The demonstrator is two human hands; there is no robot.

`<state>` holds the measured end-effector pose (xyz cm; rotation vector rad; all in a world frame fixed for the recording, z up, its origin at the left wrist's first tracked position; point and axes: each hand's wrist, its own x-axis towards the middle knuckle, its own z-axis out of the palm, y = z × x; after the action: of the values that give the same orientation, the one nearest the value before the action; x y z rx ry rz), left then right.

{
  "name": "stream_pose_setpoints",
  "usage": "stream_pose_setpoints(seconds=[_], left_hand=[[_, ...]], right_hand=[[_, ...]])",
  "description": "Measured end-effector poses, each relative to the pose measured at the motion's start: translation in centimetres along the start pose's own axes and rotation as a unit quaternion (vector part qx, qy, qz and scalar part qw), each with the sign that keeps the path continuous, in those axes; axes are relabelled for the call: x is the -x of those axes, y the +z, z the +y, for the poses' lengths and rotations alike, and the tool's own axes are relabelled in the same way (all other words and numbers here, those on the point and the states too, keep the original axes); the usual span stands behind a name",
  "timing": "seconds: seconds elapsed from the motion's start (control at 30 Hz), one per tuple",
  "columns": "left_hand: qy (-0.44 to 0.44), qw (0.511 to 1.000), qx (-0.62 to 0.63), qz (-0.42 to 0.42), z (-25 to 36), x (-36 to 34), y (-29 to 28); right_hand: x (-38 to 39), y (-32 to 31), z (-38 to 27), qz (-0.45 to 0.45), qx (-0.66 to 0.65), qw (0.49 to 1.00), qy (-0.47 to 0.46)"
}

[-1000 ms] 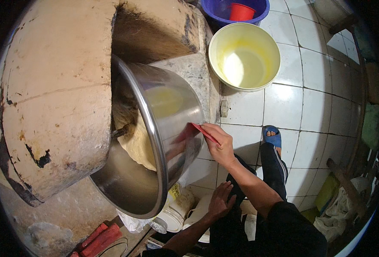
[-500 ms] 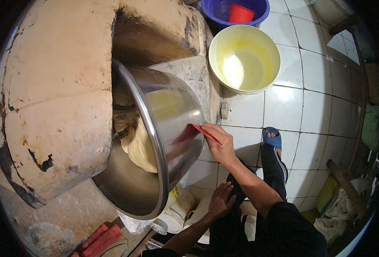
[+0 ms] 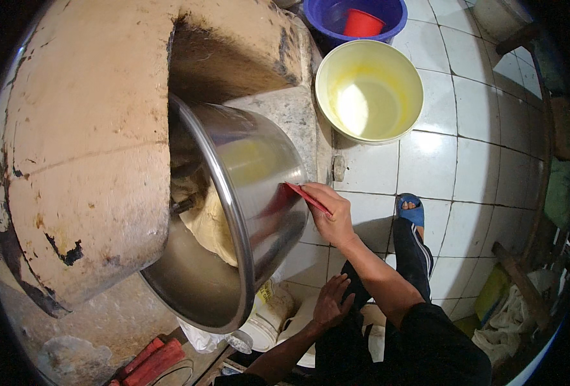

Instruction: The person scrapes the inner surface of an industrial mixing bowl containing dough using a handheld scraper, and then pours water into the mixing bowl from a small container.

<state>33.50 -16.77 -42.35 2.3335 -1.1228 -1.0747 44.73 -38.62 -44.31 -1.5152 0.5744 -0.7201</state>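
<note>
My right hand (image 3: 328, 215) grips a flat red scraper (image 3: 301, 194), its tip against the outside of a big steel bowl (image 3: 265, 174). Inside the bowl, pale dough (image 3: 211, 235) wraps round a dark mixing arm (image 3: 185, 204), partly hidden by the peach-painted machine body (image 3: 85, 174) with chipped paint. My left hand (image 3: 333, 302), fingers apart, is low beside my dark-clad thigh, to the right of the bowl, holding nothing.
A cream bucket (image 3: 368, 96) and a blue tub (image 3: 327, 32) holding a red container (image 3: 362, 24) stand at the top. Tiled floor (image 3: 429, 164) lies under my sandalled foot. Wooden framework (image 3: 516, 276) with cloths runs along the right. Red objects (image 3: 156, 363) and white containers (image 3: 262, 325) sit below the bowl.
The dough has changed shape and shifted around the mixing arm. The scene sits slightly lower in the picture. Both hands have stayed in about the same places.
</note>
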Motion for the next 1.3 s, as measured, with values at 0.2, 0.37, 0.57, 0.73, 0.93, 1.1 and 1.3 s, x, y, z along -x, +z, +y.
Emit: stream_pose_setpoints(seconds=[0.2,0.37,0.57,0.73,0.93,1.1,1.3], left_hand=[[0.005,1.000,0.003,0.004,-0.1,-0.5,-0.3],[-0.002,1.000,0.015,-0.006,0.1,-0.9,-0.5],[-0.006,1.000,0.003,-0.008,0.0,-1.3,-0.6],[-0.002,1.000,-0.003,-0.012,-0.2,-1.8,-0.5],[-0.008,1.000,-0.004,-0.026,0.3,-2.0,-0.7],[-0.010,0.999,-0.006,-0.032,0.5,-2.2,-0.7],[-0.012,0.999,-0.009,-0.045,0.7,-2.3,-0.7]], right_hand=[[-0.3,-0.1,0.5,-0.008,-0.009,1.000,0.009],[-0.8,-0.1,0.7,-0.011,-0.013,1.000,0.005],[-2.1,-0.3,0.7,-0.014,-0.003,1.000,-0.015],[-2.4,-0.4,0.9,-0.020,-0.003,1.000,-0.008],[-2.3,-0.5,1.3,-0.040,-0.021,0.999,0.002],[-2.6,-0.6,1.5,-0.033,-0.025,0.999,0.006],[-2.6,-0.8,1.9,-0.041,-0.025,0.998,0.026]])
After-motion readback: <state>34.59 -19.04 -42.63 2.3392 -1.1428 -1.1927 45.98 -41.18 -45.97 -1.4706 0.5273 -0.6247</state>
